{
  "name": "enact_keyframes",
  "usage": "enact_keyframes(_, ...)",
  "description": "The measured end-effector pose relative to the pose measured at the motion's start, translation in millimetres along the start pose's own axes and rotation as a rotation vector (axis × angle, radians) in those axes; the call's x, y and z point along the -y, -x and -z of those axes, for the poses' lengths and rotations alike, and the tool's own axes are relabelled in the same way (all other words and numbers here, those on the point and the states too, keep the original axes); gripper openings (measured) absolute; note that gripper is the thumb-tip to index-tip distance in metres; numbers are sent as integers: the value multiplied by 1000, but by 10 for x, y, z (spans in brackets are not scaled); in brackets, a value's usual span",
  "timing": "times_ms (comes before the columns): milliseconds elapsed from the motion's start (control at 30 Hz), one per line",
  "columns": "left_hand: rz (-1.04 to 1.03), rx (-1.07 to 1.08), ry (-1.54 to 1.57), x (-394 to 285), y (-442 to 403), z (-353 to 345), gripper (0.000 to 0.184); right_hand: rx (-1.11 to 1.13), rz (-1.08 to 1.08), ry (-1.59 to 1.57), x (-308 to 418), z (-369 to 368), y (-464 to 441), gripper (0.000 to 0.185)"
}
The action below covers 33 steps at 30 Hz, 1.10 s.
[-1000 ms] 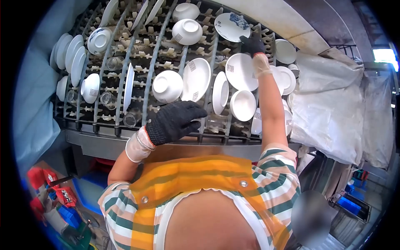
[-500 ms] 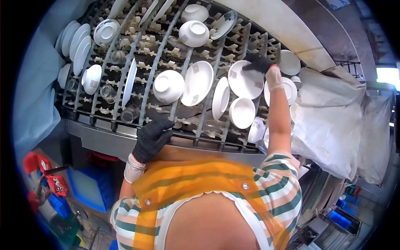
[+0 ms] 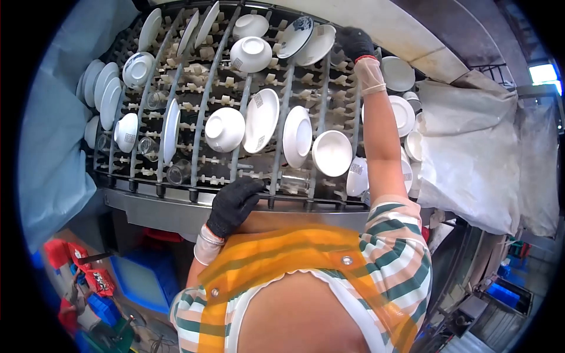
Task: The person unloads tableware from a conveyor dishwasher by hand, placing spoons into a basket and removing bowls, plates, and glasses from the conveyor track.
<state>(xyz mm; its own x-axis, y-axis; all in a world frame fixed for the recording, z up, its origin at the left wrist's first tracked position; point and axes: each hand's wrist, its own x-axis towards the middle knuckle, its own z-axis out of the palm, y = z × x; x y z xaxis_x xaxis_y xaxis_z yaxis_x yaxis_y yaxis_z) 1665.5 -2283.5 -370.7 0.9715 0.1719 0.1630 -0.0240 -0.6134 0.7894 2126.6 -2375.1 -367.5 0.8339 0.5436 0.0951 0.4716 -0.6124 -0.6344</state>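
Note:
My left hand (image 3: 235, 207), in a black glove, lies at the front edge of the peg conveyor (image 3: 235, 187), fingers stretched out and apart, nothing in it. Far back, my right hand (image 3: 355, 43), gloved alike, is beside the rim of a white plate (image 3: 318, 46); its dark fingers blend together, and whether they touch the rim is unclear. That plate leans next to a blue-patterned dish (image 3: 295, 37). Between my hands stand an oval white plate (image 3: 261, 121), a round white plate (image 3: 298, 136) and a white bowl (image 3: 332, 153). A clear glass (image 3: 294, 180) lies near my left hand.
More plates (image 3: 106, 85) lean at the conveyor's left. A stack of white dishes (image 3: 398, 73) stands right of my right arm, beside a plastic sheet (image 3: 471, 159). A metal ledge (image 3: 159, 212) runs along the front, with a blue crate (image 3: 144, 279) below.
My right hand has moved back and slightly left from the middle of the conveyor. The white plate it was at now leans beside the patterned dish. The view has shifted a little.

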Motion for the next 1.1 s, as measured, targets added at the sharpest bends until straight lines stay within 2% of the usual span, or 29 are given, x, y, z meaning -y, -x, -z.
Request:
enact_keyframes(67,2,-46,-49,85,127,-48,24,-10,-58,516,-259,-259,-29,33)
enact_keyframes(133,40,-67,-171,189,258,-91,25,-569,360,754,-1212,-920,-238,29)
enact_keyframes(167,15,-106,-240,164,279,-113,26,-342,226,445,-1251,-855,-216,27)
enact_keyframes(233,6,-146,-259,146,262,-156,26,-346,169,258,-1283,-683,-113,24)
enact_keyframes(267,-10,-171,-285,134,263,-168,27,-416,217,212,-1191,-525,-27,24)
enact_keyframes(300,2,-181,-287,117,250,-176,27,-264,188,101,-943,-225,98,25)
enact_keyframes(333,-7,-186,-316,92,236,-175,27,-255,191,100,-923,-214,53,25)
enact_keyframes(400,-19,-166,-339,62,222,-216,27,71,-242,-643,-1033,-209,-32,30)
enact_keyframes(433,-34,-186,-350,54,216,-244,28,-54,486,35,-1306,-263,-156,28)
enact_keyframes(467,-48,-214,-364,42,201,-268,29,-70,657,441,-1516,-323,-309,27)
enact_keyframes(500,-37,-193,-358,21,194,-275,28,-153,504,634,-1415,-267,-194,28)
enact_keyframes(567,-15,-202,-382,-6,206,-318,27,-138,105,287,-1383,-178,-149,31)
enact_keyframes(633,23,-213,-404,-47,204,-348,23,-13,-207,-447,-1225,91,116,29)
enact_keyframes(667,34,-211,-400,-47,200,-375,23,226,-102,-420,-1075,373,377,33)
enact_keyframes(700,68,-220,-355,-33,179,-414,23,337,-21,-436,-1364,345,452,38)
enact_keyframes(733,98,-229,-308,-13,147,-452,23,516,50,-111,-1664,442,550,44)
enact_keyframes(767,79,-189,-328,23,120,-472,30,449,214,144,-1884,421,729,46)
enact_keyframes(800,77,-190,-319,-26,34,-506,30,374,377,398,-1988,409,886,48)
enact_keyframes(833,161,-197,-183,-118,-86,-545,36,376,374,406,-2072,459,908,48)
enact_keyframes(867,243,-204,-49,-183,-206,-597,41,422,258,279,-2033,512,926,52)
enact_keyframes(900,242,-203,-49,-187,-313,-655,41,464,141,145,-1919,555,946,56)
enact_keyframes(933,304,-148,-10,-167,-425,-712,45,446,65,314,-1594,690,965,58)
enact_keyframes(1000,375,-84,18,-50,-664,-829,49,204,122,460,-1355,771,934,51)
enact_keyframes(1067,12,-311,-183,138,-853,-936,47,-123,193,555,-1216,651,912,44)
enact_keyframes(1100,32,-318,-97,158,-910,-949,44,-254,252,465,-1196,520,848,42)
